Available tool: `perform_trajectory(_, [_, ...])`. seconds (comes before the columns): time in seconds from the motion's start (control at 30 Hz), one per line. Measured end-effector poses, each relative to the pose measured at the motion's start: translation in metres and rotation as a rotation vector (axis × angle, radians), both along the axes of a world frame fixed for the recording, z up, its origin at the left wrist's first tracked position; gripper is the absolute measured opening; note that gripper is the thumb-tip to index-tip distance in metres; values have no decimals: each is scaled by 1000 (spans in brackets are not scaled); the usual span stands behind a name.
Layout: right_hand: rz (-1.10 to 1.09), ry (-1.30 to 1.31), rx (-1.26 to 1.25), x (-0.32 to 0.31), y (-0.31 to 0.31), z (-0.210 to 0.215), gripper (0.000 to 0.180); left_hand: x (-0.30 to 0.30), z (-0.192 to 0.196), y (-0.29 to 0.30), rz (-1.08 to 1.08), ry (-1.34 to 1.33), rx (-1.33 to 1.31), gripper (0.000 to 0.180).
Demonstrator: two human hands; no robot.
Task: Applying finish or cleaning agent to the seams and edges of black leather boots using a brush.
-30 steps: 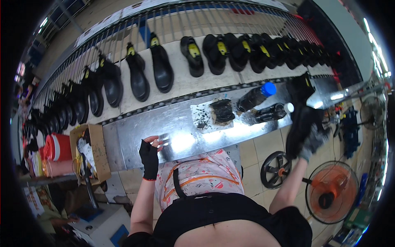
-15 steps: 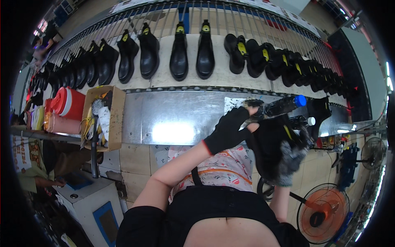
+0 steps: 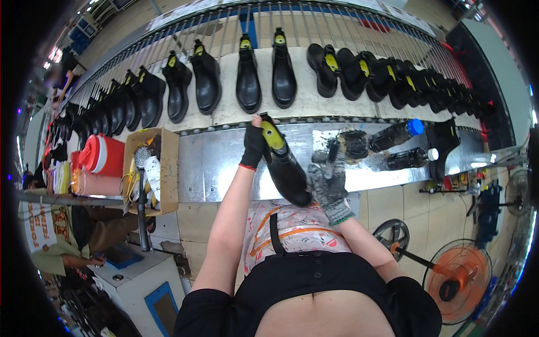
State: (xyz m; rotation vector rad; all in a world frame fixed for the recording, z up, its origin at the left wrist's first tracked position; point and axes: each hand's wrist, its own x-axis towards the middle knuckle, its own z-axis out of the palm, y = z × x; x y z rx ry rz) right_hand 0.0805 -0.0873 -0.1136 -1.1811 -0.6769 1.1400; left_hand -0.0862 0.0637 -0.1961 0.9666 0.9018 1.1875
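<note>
A black ankle boot (image 3: 287,175) with a yellow-green insole hangs tilted over the bench's near edge, toe toward me. My left hand (image 3: 254,147), in a black glove with bare fingertips, grips it by the upper opening. My right hand (image 3: 330,185), in a mottled grey glove, is beside the toe, fingers closed around a small dark piece (image 3: 333,149) whose kind I cannot make out. Just past those fingers a black, stained pad (image 3: 355,144) lies on the bench. To its right are a dark bottle with a blue cap (image 3: 393,135) and another with a white cap (image 3: 409,158).
Several black boots (image 3: 248,78) stand in a row on the conveyor (image 3: 224,115) behind the metal bench (image 3: 213,163). Another boot (image 3: 442,147) is at the bench's right. A cardboard box of tools (image 3: 168,174) and a red jug (image 3: 106,157) sit left. An orange fan (image 3: 457,281) stands lower right.
The boot has moved from the right to in front of me, its opening now facing up. My left hand has shifted left with it; my right hand has come up and left toward the pad.
</note>
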Motion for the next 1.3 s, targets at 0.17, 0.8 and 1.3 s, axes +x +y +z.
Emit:
perform_trajectory(0.17, [-152,-263,-233,50,-41,-4,66,6,8,3,186,-135,-203,64])
perform_trajectory(0.8, [-11,202,-278,80,-89,-6,21,-20,106,-12,-438,-388,508,67])
perform_trajectory(1.3, [659,-1508,241,76,0,130,59,7,120,-14,-695,-332,533,74])
